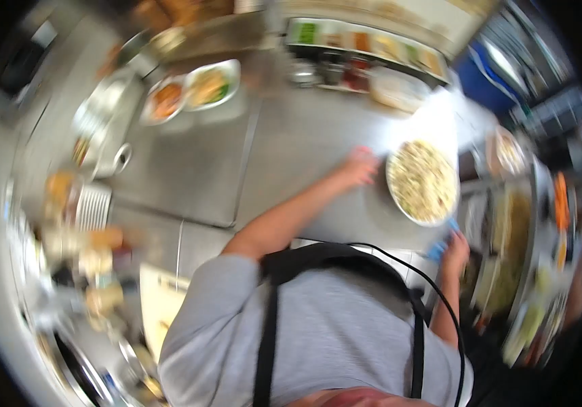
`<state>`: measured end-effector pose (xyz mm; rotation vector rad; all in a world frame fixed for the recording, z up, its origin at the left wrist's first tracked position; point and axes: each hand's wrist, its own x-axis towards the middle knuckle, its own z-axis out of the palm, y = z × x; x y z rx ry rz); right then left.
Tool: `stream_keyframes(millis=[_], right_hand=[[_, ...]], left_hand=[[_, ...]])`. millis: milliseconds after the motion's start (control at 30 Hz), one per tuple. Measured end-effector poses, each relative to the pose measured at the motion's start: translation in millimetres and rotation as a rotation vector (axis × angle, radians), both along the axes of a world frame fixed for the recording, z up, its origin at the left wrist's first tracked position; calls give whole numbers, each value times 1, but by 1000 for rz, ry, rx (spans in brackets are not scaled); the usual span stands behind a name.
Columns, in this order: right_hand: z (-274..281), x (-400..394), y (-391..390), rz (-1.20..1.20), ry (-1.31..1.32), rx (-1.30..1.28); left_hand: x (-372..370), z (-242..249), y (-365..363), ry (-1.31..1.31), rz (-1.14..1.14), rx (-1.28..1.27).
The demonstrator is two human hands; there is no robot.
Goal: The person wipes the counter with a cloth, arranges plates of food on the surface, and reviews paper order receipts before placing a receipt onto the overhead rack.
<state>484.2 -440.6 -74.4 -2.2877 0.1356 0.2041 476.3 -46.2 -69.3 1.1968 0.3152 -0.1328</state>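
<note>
Steel counter (pixel 304 156), bowl (pixel 429 224) between hands (pixel 360 167) (pixel 455 254)

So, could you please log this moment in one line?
left hand: over grey metal counter; right hand: at blurred blue item; round white bowl: holds pale food

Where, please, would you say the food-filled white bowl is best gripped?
Probably at opposite edges of the white bowl, one hand from the left and one from the right: it looks wide and rounded, with food filling it nearly edge to edge. The left hand is near its left edge.
</note>
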Motion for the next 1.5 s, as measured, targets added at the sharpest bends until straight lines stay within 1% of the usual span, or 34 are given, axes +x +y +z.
stream_keyframes(millis=[33,67,100,133,167,200,233,267,300,333,367,400,433,467,500,533,567,633,767,867,900,1000,1067,1133,1200,1267,1300,1333,1367,1400,1467,1500], right_hand=[[-34,18,-61,-3,-135,-195],[-8,16,-72,2,-331,-456],[-2,22,-93,-22,-367,-466],[-11,36,-111,-166,-328,-196],[-10,51,-108,-191,-357,-69],[-3,56,-101,-228,-379,54],[14,55,-71,-209,-270,246],[31,61,-41,-204,-161,426],[19,75,-36,-95,-166,361],[27,75,-4,-73,-31,496],[-14,93,-7,61,-151,456],[13,78,37,54,-19,606],[28,69,69,78,-44,545],[12,70,86,-45,110,793],[12,69,100,2,181,945],[12,72,116,67,263,1102],[15,75,134,152,342,1180],[23,81,174,330,514,1328],[21,89,283,435,773,1307],[20,45,351,539,1017,1360],[20,25,372,591,1114,1395],[23,-21,427,704,1359,1444],[26,-35,450,758,1436,1371],[26,-29,460,790,1437,1177],[33,-3,468,824,1359,941],[56,20,472,725,1365,987],[1,58,476,695,926,960],[34,60,474,818,471,684],[59,59,472,894,113,425],[69,64,476,941,-252,169],[35,82,480,859,-558,90],[22,82,480,860,-621,11]], left_hand=[[8,11,-20,67,-86,111],[17,21,-39,128,-178,217],[17,43,-49,185,-145,313],[23,51,-57,244,-125,402],[33,35,-64,192,-37,490],[45,6,-72,141,36,578],[52,-10,-81,82,101,670],[49,0,-77,106,47,703],[43,11,-69,120,-27,729],[40,9,-71,48,-12,874],[38,1,-70,146,67,752],[35,-14,-62,127,26,705],[20,7,-57,140,77,572],[10,-16,-48,43,175,639],[-3,-24,-39,15,256,538],[-20,-15,-31,56,301,485],[-39,-2,-22,101,353,436],[-70,5,-4,94,454,336],[-109,21,30,85,597,87],[-133,14,67,94,740,23],[-140,20,79,70,795,-17],[-165,49,121,135,958,87],[-184,37,155,160,1068,139],[-205,20,190,173,1184,201],[-220,28,216,125,1316,148],[-236,31,239,129,1322,179],[-243,30,248,137,1334,191],[-247,24,258,160,1343,217],[-249,12,269,186,1362,241],[-251,2,278,213,1387,260],[-250,-17,289,168,1390,278],[-248,-22,294,148,1375,285]])
